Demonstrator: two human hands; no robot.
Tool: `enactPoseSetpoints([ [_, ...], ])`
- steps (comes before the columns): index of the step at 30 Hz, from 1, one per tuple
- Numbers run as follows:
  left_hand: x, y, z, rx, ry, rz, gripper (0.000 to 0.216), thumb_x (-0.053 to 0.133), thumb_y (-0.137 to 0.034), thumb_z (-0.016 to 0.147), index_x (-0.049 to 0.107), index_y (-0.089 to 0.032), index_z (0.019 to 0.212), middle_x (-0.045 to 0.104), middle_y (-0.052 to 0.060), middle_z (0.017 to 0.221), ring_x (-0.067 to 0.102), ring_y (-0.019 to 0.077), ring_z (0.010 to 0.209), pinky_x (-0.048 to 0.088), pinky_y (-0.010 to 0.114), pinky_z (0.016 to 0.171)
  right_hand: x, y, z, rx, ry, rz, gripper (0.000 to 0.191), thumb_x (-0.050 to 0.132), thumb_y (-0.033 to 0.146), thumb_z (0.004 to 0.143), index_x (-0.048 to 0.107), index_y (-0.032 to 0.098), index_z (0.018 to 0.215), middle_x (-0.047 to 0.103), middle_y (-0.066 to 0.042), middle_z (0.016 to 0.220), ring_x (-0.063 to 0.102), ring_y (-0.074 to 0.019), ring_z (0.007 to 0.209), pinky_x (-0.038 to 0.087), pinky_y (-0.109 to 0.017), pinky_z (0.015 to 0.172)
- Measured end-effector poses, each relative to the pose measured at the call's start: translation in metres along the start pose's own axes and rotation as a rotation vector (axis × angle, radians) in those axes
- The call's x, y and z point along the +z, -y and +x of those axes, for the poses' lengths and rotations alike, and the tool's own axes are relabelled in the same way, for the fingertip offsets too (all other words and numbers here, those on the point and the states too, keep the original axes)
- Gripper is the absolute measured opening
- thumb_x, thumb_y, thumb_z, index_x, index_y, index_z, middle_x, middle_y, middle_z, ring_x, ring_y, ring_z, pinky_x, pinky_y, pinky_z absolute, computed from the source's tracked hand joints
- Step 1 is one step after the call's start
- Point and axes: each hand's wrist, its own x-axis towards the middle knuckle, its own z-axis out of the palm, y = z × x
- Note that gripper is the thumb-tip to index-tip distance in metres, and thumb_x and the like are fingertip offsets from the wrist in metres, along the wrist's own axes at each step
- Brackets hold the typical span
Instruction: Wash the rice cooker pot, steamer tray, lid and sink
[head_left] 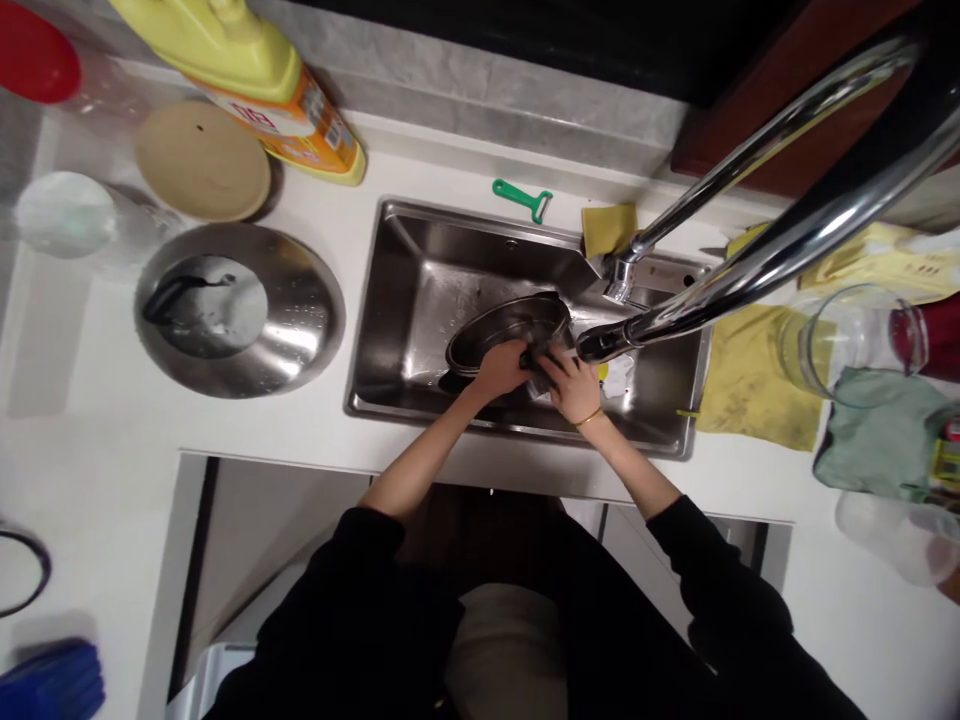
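Note:
A dark oval-looking pan (480, 335) lies tilted in the steel sink (397, 350). My left hand (504, 370) is closed at the pan's near right side, its fingertips hidden. Beside it, under the tap head (600, 343), my right hand (576, 388) has bent fingers around a dark wet piece touching the pan. Blur and water hide whether that piece is the pan's handle or something separate. To the right of my right hand, a crumpled white-and-yellow item (619, 375) lies on the sink floor.
A chrome faucet (720, 285) arches over the sink's right. Behind lie a green peeler (523, 199) and yellow sponge (609, 230). Left stand a steel lid (300, 310), beige plate (202, 160) and yellow bottle (322, 130). Right are a yellow cloth (757, 380) and glass jar (806, 345).

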Motion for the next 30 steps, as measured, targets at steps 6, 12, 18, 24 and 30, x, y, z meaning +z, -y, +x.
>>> enactPoseSetpoints([
  [6, 0.008, -0.003, -0.001, 0.03, -0.03, -0.034, 0.032, 0.07, -0.038, 0.085, 0.069, -0.014, 0.106, 0.073, 0.012, 0.105, 0.068, 0.0281, 0.102, 0.051, 0.034, 0.087, -0.002, -0.011, 0.005, 0.026, -0.021, 0.019, 0.058, 0.057, 0.021, 0.084, 0.059, 0.025, 0.142, 0.058, -0.012, 0.142, 0.051, -0.0352, 0.12, 0.039, -0.048, 0.099],
  [12, 0.017, -0.001, -0.004, 0.043, -0.047, -0.001, 0.028, 0.07, -0.028, 0.083, 0.069, -0.011, 0.106, 0.072, 0.014, 0.106, 0.068, 0.0288, 0.104, 0.051, 0.034, 0.089, -0.007, 0.004, 0.003, -0.071, 0.025, -0.003, 0.053, 0.059, 0.021, 0.083, 0.064, 0.028, 0.135, 0.056, -0.009, 0.144, 0.055, -0.0333, 0.113, 0.045, -0.045, 0.092],
  [18, 0.013, 0.003, -0.007, 0.043, -0.073, -0.051, 0.04, 0.068, -0.046, 0.087, 0.069, -0.013, 0.109, 0.072, 0.012, 0.105, 0.068, 0.028, 0.102, 0.05, 0.034, 0.089, -0.001, -0.026, 0.018, -0.012, -0.064, 0.054, 0.048, 0.053, 0.021, 0.086, 0.064, 0.024, 0.133, 0.057, -0.01, 0.142, 0.052, -0.0307, 0.125, 0.046, -0.043, 0.1],
  [24, 0.011, 0.004, -0.008, 0.049, -0.064, -0.047, 0.037, 0.068, -0.041, 0.086, 0.069, -0.011, 0.108, 0.072, 0.013, 0.105, 0.068, 0.0286, 0.104, 0.051, 0.034, 0.089, 0.001, -0.012, 0.014, -0.022, -0.08, 0.057, 0.048, 0.054, 0.021, 0.086, 0.064, 0.023, 0.133, 0.058, -0.011, 0.141, 0.052, -0.0315, 0.124, 0.046, -0.045, 0.101],
  [30, 0.014, 0.009, -0.011, 0.057, -0.075, -0.043, 0.026, 0.068, -0.027, 0.083, 0.07, -0.012, 0.105, 0.072, 0.013, 0.107, 0.067, 0.0273, 0.105, 0.051, 0.033, 0.091, 0.005, -0.002, 0.006, -0.133, 0.032, 0.076, 0.046, 0.055, 0.02, 0.085, 0.068, 0.026, 0.128, 0.061, -0.008, 0.139, 0.056, -0.0297, 0.115, 0.045, -0.044, 0.097],
])
